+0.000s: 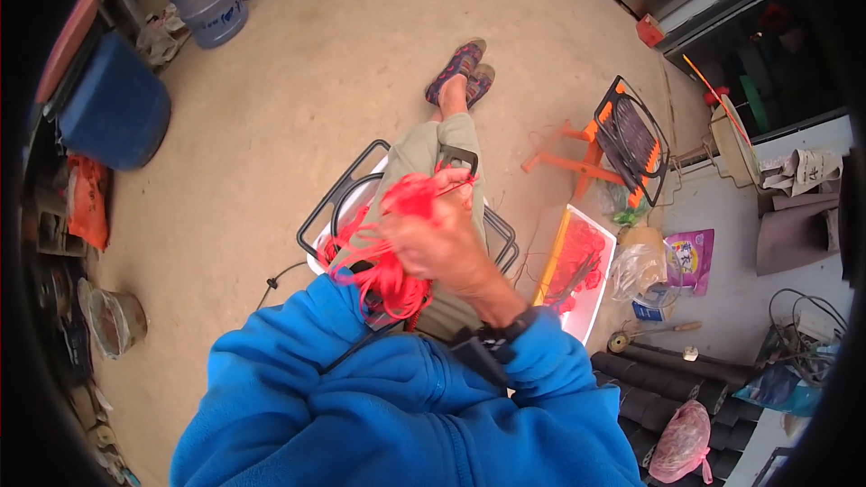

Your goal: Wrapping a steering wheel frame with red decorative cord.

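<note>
Head view showed a blue bin (117, 99) at ten o'clock, a folding chair (630, 140) on tan floor (311, 81) at two; centrally, the right hand (442, 243) gripped red string (394, 284), the left hand (456, 182) too obscured to tell.

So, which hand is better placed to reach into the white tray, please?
Likely the right hand: the white tray lies on the person's right, near the right sleeve. The left sleeve ends farther away, beside red strands. The right hand looks busy with strands, though.
</note>
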`<state>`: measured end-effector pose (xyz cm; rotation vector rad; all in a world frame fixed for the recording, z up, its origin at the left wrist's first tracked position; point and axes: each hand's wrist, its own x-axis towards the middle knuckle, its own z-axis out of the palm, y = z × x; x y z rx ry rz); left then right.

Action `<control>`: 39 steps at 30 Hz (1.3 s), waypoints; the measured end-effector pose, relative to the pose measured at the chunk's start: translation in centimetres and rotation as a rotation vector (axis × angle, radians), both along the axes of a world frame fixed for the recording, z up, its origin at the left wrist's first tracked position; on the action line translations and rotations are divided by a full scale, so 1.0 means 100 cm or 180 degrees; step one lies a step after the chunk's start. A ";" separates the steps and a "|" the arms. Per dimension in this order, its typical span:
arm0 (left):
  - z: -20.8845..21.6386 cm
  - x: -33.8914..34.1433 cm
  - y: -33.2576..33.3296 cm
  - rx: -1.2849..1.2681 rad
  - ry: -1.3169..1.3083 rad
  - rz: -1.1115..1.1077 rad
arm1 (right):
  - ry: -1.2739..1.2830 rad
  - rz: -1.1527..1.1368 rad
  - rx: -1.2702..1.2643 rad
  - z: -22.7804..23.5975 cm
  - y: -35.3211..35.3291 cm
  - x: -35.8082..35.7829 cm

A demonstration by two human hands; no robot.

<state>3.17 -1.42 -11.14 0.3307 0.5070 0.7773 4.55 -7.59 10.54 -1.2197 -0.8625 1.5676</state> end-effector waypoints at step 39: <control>0.165 -0.025 0.021 0.3463 0.2283 0.0042 | -0.1978 -0.1618 0.0786 0.086 -0.021 0.129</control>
